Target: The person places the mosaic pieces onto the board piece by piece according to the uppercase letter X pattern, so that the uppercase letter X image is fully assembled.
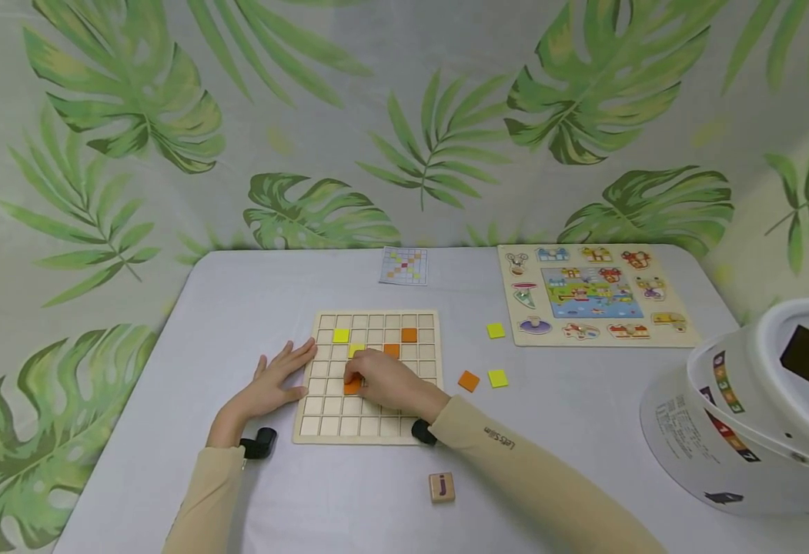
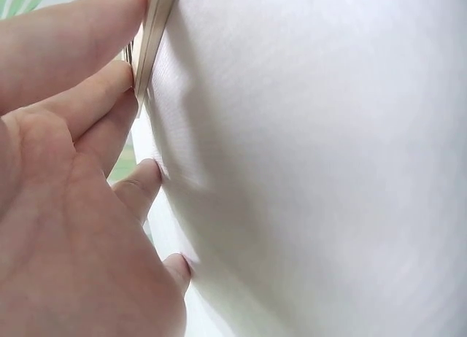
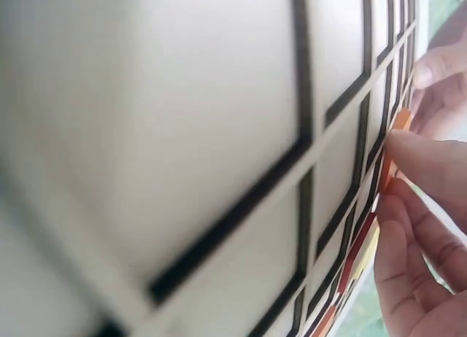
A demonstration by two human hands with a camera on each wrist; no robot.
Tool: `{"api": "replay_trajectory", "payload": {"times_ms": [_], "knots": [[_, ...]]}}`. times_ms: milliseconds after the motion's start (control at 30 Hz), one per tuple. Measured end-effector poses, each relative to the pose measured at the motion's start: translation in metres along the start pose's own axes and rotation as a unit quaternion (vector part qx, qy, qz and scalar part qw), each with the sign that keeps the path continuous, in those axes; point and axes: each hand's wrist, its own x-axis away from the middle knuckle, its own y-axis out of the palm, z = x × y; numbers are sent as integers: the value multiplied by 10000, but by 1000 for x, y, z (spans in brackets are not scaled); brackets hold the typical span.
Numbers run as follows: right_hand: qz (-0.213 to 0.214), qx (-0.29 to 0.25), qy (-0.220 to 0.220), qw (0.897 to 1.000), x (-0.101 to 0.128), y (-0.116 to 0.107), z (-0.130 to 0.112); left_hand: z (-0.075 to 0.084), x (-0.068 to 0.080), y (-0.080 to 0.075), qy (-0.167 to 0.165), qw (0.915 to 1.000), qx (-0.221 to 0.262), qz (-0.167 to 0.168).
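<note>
With the left hand (image 1: 275, 381) spread flat against the grid board's (image 1: 369, 375) left edge mid-counter, the right hand (image 1: 386, 381) pinches an orange tile (image 1: 352, 385) over a cell, which could seat crooked across a divider if pressed off-centre.

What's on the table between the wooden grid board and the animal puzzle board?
Head view: loose square tiles between wooden grid board and animal puzzle board: yellow, orange, yellow.

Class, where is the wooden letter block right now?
In the head view, the letter block lies on the table's near edge, just below the right forearm.
</note>
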Motion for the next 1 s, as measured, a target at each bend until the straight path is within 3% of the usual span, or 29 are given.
{"api": "replay_trajectory", "payload": {"times_ms": [433, 633, 733, 867, 1000], "knots": [[-87, 422, -453, 9980, -1, 1, 4, 0, -1, -1, 19, 10000, 41, 8], [-118, 5, -324, 9994, 4, -5, 6, -3, -2, 1, -14, 10000, 59, -26], [-210, -118, -483, 9985, 8, -10, 7, -5, -2, 2, -67, 10000, 53, -40], [-429, 257, -848, 9951, 12, -11, 8, -5, -1, 2, -105, 9999, 50, -58], [-441, 467, -900, 9939, 15, -8, 10, -4, -1, 2, -94, 9999, 40, -60]]}}
